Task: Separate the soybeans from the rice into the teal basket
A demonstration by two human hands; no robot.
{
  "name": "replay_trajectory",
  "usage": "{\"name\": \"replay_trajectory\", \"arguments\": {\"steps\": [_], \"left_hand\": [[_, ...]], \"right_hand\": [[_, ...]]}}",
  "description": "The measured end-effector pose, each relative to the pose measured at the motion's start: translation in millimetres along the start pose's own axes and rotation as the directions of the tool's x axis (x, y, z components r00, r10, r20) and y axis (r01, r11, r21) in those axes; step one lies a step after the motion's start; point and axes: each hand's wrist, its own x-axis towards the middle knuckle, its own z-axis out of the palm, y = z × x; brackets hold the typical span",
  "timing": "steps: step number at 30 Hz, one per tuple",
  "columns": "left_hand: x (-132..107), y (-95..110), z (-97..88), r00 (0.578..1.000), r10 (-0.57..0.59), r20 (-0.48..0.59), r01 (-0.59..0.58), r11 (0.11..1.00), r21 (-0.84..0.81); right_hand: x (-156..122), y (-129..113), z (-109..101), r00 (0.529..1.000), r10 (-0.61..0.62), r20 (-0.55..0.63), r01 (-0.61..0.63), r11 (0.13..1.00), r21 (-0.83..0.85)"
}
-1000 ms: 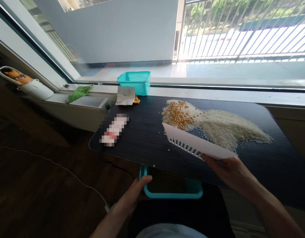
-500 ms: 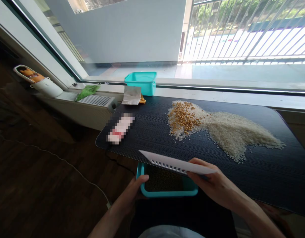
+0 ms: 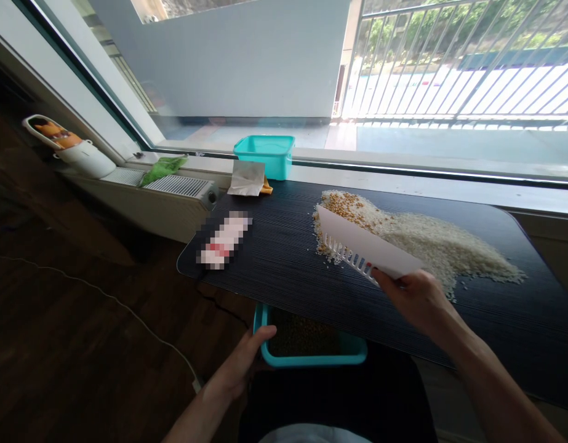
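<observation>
**Hands.** The right hand (image 3: 415, 294) is closed on the near end of a white slotted scoop (image 3: 371, 249), thumb on top. The scoop is tilted, and its far edge sits in the yellow beans (image 3: 343, 203) just beyond the hand. The left hand (image 3: 247, 363) is closed on the left corner of a turquoise tub (image 3: 311, 361), thumb over the rim, and holds it below the near edge of the table (image 3: 284, 277).

**Progress.** The tub between the two hands holds a layer of brownish beans, so part of the sorting appears done. A fair heap of beans lies beyond the right hand, mixed at its edges with white rice (image 3: 443, 246). The rice spreads from there to the right of that hand in a long drift. In my judgement the larger share of the beans is yet to be moved, and the rice has not been gathered at all.

**Surface.** The table is dark and ribbed, with loose grains scattered around the heap. Beyond the left hand lies a small pack (image 3: 223, 240), its face blurred. Further off at the table's far edge stand a paper pouch (image 3: 247, 178) and a second turquoise tub (image 3: 265, 154).

**Room.** A wide window runs behind the table, with a railing (image 3: 450, 61) outside. Well to the left of the left hand are a radiator (image 3: 175, 186) with a green cloth (image 3: 162, 169) on it, a dark wooden floor (image 3: 71, 344) and a thin cable (image 3: 127, 311).
</observation>
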Motion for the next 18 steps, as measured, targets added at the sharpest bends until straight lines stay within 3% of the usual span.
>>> {"name": "replay_trajectory", "arguments": {"steps": [5,18], "left_hand": [[1.8,-1.3,-1.2,1.000,0.008,0.017,-0.008,1.000,-0.002],[5.8,-3.5,-4.5,1.000,-0.004,0.026,0.004,1.000,-0.003]], "right_hand": [[-3.5,2.5,-0.4,0.998,-0.029,0.056,0.026,0.999,0.047],[7.2,-4.9,7.9,0.998,-0.060,0.032,0.057,0.994,0.095]]}}
